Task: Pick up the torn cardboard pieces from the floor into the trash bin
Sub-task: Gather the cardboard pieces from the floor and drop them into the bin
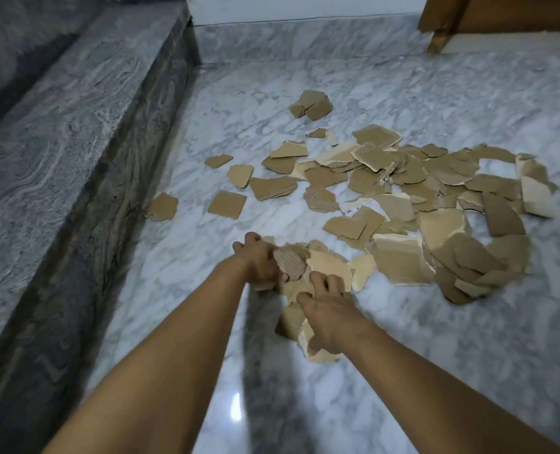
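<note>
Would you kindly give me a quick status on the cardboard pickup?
Left hand grips corrugated piece. Right hand pinches pale pieces. Most cardboard on floor. Bin not in view.

Torn cardboard pieces (400,263) on the floor (305,404)
The pile (452,191) is spread to the right; stray pieces (227,204) are scattered toward the step (75,132) at left; a wooden furniture leg (439,37) is seen far right.

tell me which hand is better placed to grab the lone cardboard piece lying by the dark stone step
Left, probably. The left hand sits nearer the step and that lone piece, though it already grips a ribbed scrap. The right hand grips pale pieces farther from it.
</note>
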A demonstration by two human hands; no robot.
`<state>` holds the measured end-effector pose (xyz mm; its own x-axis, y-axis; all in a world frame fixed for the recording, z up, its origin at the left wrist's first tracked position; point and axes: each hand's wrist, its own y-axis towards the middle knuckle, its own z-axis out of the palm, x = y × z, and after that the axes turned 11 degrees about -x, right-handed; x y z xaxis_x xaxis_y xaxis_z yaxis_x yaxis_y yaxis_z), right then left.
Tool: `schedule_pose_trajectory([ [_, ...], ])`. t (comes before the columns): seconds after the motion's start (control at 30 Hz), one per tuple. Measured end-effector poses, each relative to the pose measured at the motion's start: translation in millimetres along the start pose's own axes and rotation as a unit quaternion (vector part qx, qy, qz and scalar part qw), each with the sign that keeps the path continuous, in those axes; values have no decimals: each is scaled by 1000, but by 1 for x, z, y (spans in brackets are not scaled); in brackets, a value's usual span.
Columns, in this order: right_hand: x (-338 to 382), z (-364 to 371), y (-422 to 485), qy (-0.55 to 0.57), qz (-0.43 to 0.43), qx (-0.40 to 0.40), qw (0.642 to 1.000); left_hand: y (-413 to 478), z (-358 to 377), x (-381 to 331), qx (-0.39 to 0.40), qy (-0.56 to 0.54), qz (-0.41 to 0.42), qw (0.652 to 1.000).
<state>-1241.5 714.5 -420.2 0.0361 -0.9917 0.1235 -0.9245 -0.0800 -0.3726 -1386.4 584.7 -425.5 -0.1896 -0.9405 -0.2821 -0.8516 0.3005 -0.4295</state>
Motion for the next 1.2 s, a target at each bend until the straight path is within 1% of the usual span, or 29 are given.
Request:
schedule_pose_trajectory([
  [0.07, -2, 2, -1, 14, -3, -8, 1000, 1, 10, -10, -25, 25, -7, 999],
  [0.13, -3, 5, -2, 26, -6, -16, 1000, 4, 13, -8, -26, 19, -11, 999],
  [0.33, -5, 18, -10, 38, -10, -59, 998, -20, 17, 17, -60, -126, -1, 990],
  [0.43, -8, 24, -14, 36, -8, -68, 997, -41, 17, 35, -64, -181, -19, 981],
  [0.5, -10, 23, -19, 38, -8, -43, 998, -57, 12, 49, -52, -214, -41, 975],
  [0.6, -16, 10, -25, 42, -18, 24, 999, -78, 0, 69, -25, -252, -78, 964],
  [0.67, -18, -7, -23, 15, -47, 15, 999, -89, -10, 78, -6, -273, -97, 957],
  [0.77, -10, -32, -6, -63, -109, -4, 992, -99, -13, 91, 20, -298, -113, 948],
  [0.87, 0, -44, 16, -180, -171, 34, 968, -103, -10, 94, 24, -302, -110, 947],
  [0.93, 5, -43, 26, -240, -178, 66, 952, -102, -7, 96, 23, -304, -98, 947],
  [0.97, 9, -41, 28, -261, -181, 65, 946, -102, -6, 97, 22, -303, -91, 948],
  [1.1, 14, -34, 26, -275, -201, 6, 940, -98, 1, 104, 15, -334, -87, 938],
  [1.17, 12, -35, 25, -240, -204, -14, 949, -100, 3, 102, 1, -353, -87, 932],
  [1.2, 12, -37, 23, -199, -196, -19, 960, -100, 4, 102, -8, -363, -90, 927],
])
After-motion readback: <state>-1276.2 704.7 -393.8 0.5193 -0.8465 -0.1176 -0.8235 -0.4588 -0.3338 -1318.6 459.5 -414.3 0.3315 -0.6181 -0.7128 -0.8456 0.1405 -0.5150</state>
